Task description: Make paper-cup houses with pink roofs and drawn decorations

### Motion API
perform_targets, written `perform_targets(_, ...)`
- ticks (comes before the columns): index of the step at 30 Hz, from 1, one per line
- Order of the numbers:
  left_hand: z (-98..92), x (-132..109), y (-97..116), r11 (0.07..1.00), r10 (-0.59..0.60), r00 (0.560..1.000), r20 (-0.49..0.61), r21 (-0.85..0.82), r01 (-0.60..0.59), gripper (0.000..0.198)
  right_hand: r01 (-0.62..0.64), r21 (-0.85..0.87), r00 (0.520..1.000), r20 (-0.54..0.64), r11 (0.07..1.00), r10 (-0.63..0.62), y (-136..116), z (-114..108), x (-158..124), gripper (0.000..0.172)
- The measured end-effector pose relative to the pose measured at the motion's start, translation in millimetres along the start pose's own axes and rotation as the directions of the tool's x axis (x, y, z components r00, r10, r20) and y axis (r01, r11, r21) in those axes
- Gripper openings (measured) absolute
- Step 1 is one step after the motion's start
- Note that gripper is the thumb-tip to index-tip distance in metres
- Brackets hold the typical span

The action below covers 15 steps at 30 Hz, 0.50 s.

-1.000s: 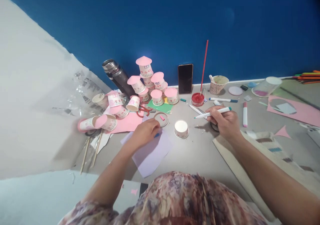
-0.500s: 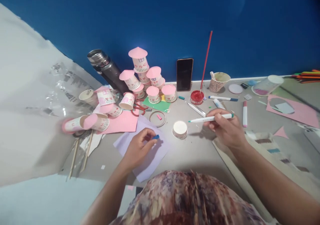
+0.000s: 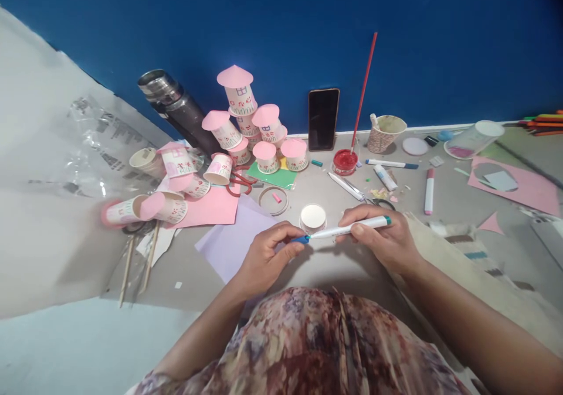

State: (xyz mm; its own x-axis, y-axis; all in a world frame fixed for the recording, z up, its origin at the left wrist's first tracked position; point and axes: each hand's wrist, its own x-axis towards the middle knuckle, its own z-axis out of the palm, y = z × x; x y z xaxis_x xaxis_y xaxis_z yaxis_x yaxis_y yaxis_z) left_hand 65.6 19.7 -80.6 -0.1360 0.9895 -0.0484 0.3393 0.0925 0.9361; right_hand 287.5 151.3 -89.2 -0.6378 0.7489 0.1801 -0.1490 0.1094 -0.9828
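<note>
My left hand [image 3: 268,257] pinches a small blue marker cap [image 3: 301,239] between thumb and fingers. In my right hand [image 3: 378,237] is a white marker [image 3: 349,228] with a green end, held level with its tip pointing left. The tip meets the open end of the cap; whether it has gone inside, I cannot tell. Just behind the marker stands a small white paper cup [image 3: 312,217] on the table, its lower part partly covered by the marker. A lilac paper sheet [image 3: 220,245] lies beside and under my left hand.
Decorated paper cups with pink cone roofs [image 3: 235,77] are stacked at back left, near a dark flask [image 3: 185,111]. A phone [image 3: 323,119] leans on the blue wall. Red paint [image 3: 345,162] holds an upright stick. Scissors [image 3: 240,184] and a tape ring [image 3: 273,200] lie nearby.
My left hand has moved right with the blue cap, and my right hand has brought the marker left and down. Tip and cap, apart before, now meet in front of the small cup.
</note>
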Motion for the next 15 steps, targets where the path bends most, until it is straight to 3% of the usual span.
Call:
perform_targets(6,9.5,3,8,1.0,0.001,1.0,-0.031,-0.004,-0.001,0.015,-0.014,-0.051,1.0,0.005,0.999,0.014,3,1,-1,0.023)
perform_targets(15,20.7,7,1,0.972,0.203,0.976,-0.077,0.137,-0.191,0.019,-0.029,-0.026,1.0,0.008,0.999,0.029,8,15,-7,0.024)
